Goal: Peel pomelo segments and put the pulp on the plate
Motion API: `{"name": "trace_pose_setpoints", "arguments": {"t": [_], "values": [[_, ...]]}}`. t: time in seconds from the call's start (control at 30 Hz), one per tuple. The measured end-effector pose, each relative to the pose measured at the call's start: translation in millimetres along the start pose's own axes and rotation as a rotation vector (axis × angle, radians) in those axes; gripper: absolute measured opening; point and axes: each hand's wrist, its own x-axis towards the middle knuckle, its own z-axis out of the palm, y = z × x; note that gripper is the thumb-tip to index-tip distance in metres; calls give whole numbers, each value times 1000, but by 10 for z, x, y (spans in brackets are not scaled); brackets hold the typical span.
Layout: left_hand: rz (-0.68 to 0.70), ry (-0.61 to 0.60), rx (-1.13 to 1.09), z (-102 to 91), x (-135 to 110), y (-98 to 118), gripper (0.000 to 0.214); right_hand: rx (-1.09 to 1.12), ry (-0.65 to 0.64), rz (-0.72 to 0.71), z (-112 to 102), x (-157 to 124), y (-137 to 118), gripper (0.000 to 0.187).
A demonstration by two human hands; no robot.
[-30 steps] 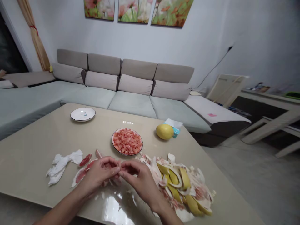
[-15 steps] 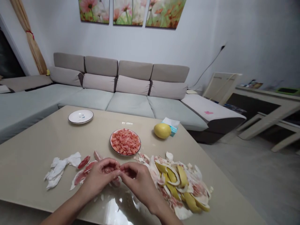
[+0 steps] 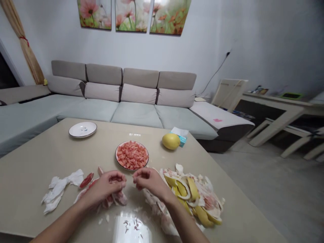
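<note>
My left hand (image 3: 108,187), fingers curled in toward the palm, is over pink pomelo segments (image 3: 119,198) on the table; what it holds, if anything, is hidden. A small gap away, my right hand (image 3: 151,182) is closed with thumb and fingertips together, beside the heap of pomelo peel (image 3: 193,189). Anything pinched there is too small to make out. Just beyond both hands stands a plate heaped with pomelo flesh pieces (image 3: 133,155). A separate red segment (image 3: 86,180) lies left of my left hand.
A crumpled white tissue (image 3: 59,189) lies at the left of the table (image 3: 106,141). Farther back are a white plate (image 3: 82,129), a whole yellow pomelo (image 3: 171,141) and a blue tissue pack (image 3: 182,140). Seeds (image 3: 135,224) lie near the front edge. A sofa (image 3: 136,113) stands behind.
My hands were touching at the fingertips; now they are apart, the right one shifted slightly right. The seeds near the front edge now show. The whole view has shifted a little.
</note>
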Motion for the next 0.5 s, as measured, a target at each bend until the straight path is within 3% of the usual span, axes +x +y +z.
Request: {"name": "trace_pose_setpoints", "arguments": {"t": [0.1,0.23,0.37,0.5], "values": [[89,34,143,-110,320,98,25,-120,176,-38,-222,287,71,19],[122,82,285,-218,1002,289,21,-310,360,-37,-476,730,135,21],[81,102,454,-219,1610,448,33,-430,434,-34,-565,1061,180,30],[35,101,544,-175,1956,541,34,-470,485,-69,-607,1157,239,28]]}}
